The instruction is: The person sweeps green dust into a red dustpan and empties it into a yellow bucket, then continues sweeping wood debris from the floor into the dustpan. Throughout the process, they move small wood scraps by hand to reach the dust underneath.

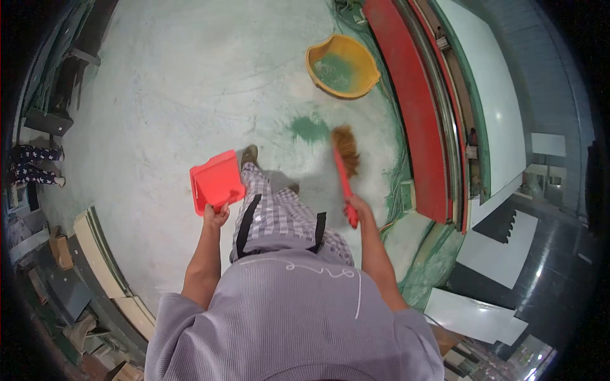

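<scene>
A red dustpan (219, 178) hangs to the left of my legs, and my left hand (216, 216) is closed around its handle. My right hand (357, 207) grips the red handle of a hand brush (346, 147), whose brown bristles point away from me and look slightly blurred. Just left of the bristles, a patch of green powder (309, 128) lies on the floor. Beyond it stands a yellow tub (343, 66) with green powder on its bottom. The brush is apart from the tub.
A long machine with a red panel (410, 95) and white boards (486, 101) runs along the right. Cables and green dust line its base. Stacked boards (101, 254) lie at the left. Another person's patterned trouser legs (37, 164) show at the far left.
</scene>
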`<state>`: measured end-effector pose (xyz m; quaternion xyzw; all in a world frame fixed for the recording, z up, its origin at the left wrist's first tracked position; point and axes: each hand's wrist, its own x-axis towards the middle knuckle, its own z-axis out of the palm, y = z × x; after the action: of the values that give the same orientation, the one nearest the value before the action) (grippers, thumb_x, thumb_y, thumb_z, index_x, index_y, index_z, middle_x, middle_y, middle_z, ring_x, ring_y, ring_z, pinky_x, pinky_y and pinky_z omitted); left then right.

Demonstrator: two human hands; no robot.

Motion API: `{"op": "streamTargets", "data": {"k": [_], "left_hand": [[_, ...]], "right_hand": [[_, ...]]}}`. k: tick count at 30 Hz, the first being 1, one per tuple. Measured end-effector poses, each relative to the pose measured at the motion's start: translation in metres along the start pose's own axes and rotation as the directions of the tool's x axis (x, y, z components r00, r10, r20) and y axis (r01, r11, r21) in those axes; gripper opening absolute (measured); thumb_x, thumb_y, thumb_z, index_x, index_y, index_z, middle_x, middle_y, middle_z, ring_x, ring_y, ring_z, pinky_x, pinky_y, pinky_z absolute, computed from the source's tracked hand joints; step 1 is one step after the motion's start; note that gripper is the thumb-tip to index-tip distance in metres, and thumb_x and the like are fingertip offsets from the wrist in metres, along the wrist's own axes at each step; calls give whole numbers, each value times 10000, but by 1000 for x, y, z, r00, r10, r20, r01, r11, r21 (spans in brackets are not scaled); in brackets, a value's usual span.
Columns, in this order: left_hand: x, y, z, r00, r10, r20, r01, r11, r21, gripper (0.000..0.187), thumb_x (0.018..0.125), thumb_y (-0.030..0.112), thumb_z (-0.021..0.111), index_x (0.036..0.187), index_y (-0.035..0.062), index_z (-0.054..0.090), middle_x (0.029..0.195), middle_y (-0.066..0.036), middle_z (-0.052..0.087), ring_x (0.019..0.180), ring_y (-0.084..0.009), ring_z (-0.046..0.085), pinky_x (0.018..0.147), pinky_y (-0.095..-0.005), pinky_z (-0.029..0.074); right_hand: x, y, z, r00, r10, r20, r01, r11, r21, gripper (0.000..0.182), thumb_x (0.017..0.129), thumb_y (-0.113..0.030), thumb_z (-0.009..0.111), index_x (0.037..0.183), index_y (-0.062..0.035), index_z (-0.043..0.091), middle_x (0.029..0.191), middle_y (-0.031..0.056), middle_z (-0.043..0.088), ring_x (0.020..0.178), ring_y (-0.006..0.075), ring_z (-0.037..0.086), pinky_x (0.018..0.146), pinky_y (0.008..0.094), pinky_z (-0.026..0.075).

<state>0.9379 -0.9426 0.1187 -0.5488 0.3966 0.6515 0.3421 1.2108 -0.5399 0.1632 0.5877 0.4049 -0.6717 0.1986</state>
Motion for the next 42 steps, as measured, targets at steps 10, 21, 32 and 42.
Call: {"op": "streamTargets", "data": {"k": [10,21,32,42], "left_hand": [[11,-6,-4,997,22,-75,-30,994,-104,344,750,270,386,983,23,330,796,-187,523,656,-266,573,530,-326,433],[-9,3,14,1000,18,-12,-19,987,-160,328,747,261,363,962,15,389,839,-163,518,704,-256,562,649,-341,427],[-52,-25,-30,978,90,-188,-122,978,-167,336,725,249,385,949,-2,397,798,-181,545,693,-241,568,596,-338,439],[-6,-41,-91,988,-17,-155,-27,960,-278,363,723,280,423,1001,65,333,806,-164,521,659,-245,562,536,-327,442]], "right_hand": [[-142,30,-9,999,-34,-22,39,965,258,261,764,-152,482,994,-113,364,558,7,417,395,68,390,337,200,349],[23,-39,-85,988,-49,-144,90,952,292,212,759,-246,413,666,-56,420,486,71,459,357,200,436,326,317,384],[90,-140,-22,999,24,-47,-40,926,-376,138,713,-160,463,648,-46,421,480,45,436,374,170,434,348,317,378],[-23,-125,-36,967,-125,224,253,601,-758,240,662,-157,483,850,-14,441,531,56,458,397,159,435,356,306,350]]}}
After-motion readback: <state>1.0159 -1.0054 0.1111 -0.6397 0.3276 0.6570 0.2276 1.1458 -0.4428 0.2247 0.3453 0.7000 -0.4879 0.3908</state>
